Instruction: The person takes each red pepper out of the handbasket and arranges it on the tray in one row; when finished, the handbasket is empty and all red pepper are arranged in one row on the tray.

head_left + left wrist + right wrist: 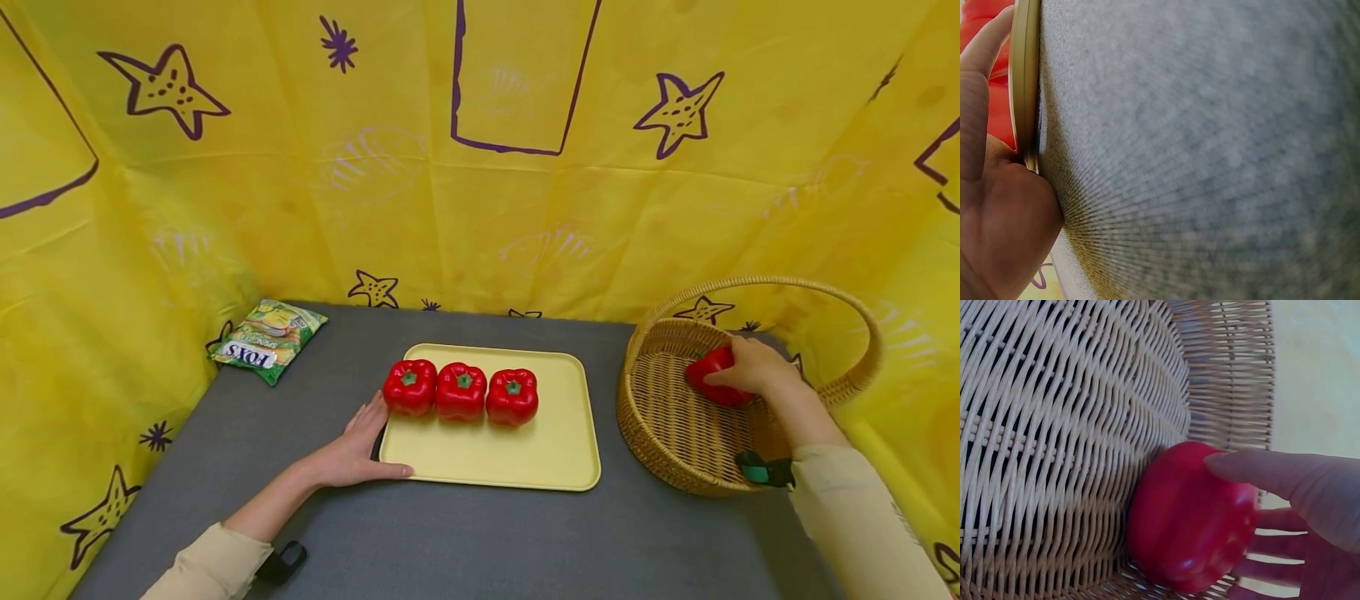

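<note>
In the head view, three red bell peppers [461, 400] with green stems sit in a row along the left and middle of a pale yellow tray [487, 462]. My left hand [352, 454] spreads at the tray's left end, thumb along the front edge, fingers straight up the left side. A wicker basket [667, 433] with a tall arched handle stands to the right. Inside it, my right hand [761, 367] grips another red bell pepper [1191, 519] between thumb and fingers. The right wrist view shows this pepper close against the woven wicker, thumb on its upper side.
A green FOX'S packet [270, 342] lies at the back left of the grey table [480, 542]. Yellow cloth [480, 225] with starfish drawings hangs behind and at both sides. The basket handle [873, 342] arches beside my right forearm.
</note>
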A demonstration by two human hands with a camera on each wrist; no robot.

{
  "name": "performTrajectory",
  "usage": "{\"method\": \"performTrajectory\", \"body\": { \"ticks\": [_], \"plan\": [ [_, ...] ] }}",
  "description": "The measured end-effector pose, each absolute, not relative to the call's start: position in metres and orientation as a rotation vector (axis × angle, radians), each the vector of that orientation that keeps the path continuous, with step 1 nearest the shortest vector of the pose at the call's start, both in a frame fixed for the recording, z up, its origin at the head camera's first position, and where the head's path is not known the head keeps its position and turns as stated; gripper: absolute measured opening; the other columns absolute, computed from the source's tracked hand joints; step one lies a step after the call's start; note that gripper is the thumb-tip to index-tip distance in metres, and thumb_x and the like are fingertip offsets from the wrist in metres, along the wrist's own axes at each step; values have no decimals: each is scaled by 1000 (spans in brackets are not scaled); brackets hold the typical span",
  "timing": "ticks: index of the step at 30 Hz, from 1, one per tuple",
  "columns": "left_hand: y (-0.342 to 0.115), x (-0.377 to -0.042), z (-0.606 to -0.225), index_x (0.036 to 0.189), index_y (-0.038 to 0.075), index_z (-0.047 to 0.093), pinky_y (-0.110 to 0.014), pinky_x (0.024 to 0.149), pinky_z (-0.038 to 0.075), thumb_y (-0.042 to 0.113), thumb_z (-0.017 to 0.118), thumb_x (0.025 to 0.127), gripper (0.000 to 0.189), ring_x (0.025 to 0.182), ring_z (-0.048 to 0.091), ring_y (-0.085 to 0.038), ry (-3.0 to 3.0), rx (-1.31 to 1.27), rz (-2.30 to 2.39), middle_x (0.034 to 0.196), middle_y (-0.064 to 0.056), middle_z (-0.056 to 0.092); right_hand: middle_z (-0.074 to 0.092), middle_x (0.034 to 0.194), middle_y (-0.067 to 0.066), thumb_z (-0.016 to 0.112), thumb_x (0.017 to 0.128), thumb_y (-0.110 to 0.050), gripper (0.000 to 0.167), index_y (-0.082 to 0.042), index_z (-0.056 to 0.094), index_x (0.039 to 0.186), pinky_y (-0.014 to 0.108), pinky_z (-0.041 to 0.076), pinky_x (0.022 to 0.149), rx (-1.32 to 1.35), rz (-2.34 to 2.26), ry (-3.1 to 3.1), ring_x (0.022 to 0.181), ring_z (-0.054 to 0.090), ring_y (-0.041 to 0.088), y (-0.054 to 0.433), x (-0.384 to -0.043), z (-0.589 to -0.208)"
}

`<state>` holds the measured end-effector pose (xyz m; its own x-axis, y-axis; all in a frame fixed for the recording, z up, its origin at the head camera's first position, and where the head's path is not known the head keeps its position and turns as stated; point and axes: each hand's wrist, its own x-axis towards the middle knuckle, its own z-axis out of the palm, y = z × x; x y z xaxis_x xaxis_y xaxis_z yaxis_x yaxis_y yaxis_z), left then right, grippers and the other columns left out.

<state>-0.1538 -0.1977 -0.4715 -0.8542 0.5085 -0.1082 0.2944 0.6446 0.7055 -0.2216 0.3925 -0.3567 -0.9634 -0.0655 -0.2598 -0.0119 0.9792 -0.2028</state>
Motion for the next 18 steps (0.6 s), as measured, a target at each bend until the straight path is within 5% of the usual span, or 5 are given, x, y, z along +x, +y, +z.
{"method": "performTrajectory", "body": {
  "ticks": [18],
  "plan": [
    [-198,-153,-471,156,1,3,-61,112,-1,51,76,79,116,146,-6,-40,2578,665,1037,161,-20,4,50,111,41,74,83,-35,75,19,38,119,60,46,71,-50,-344,2879,97,52,54,390,-220,-359]
  ]
}}
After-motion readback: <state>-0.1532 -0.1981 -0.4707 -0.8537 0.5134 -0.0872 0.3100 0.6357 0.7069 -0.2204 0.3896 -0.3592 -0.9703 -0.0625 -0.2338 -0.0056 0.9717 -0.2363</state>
